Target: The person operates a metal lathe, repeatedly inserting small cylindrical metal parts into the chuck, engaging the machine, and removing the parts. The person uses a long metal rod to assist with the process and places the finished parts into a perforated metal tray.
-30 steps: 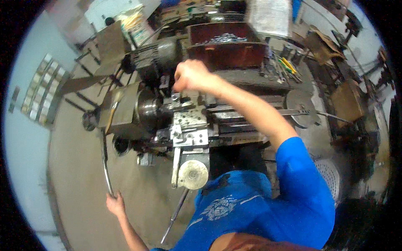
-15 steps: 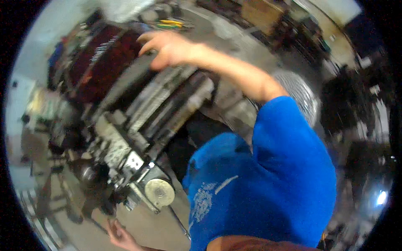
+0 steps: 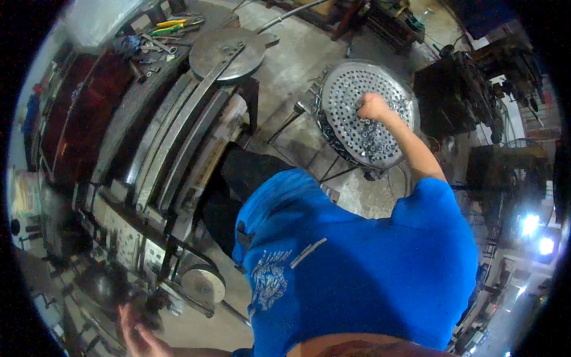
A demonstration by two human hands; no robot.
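Observation:
On the right, my right hand (image 3: 373, 107) is closed over a round metal plate (image 3: 348, 89) full of holes. Its fingertips are curled in, and whatever they pinch is hidden. Small shiny metal pieces (image 3: 376, 143), like nuts, lie heaped on the plate beside the hand. At the lower left, my left hand (image 3: 140, 334) is open with its fingers extended, next to the end of a long machine with a pale round wheel (image 3: 203, 285). Nothing shows in that hand.
Long metal rails (image 3: 178, 128) run up the machine to a round disc (image 3: 229, 53) with a bar across it. Pliers (image 3: 172, 25) and wrenches (image 3: 157, 44) lie at the far left. Dark equipment (image 3: 452, 89) stands at the right, beyond the plate.
My right hand has swung right, from over the machine rails to the perforated plate, and its spread fingers have closed. My left hand stays near the machine's end. The view has shifted.

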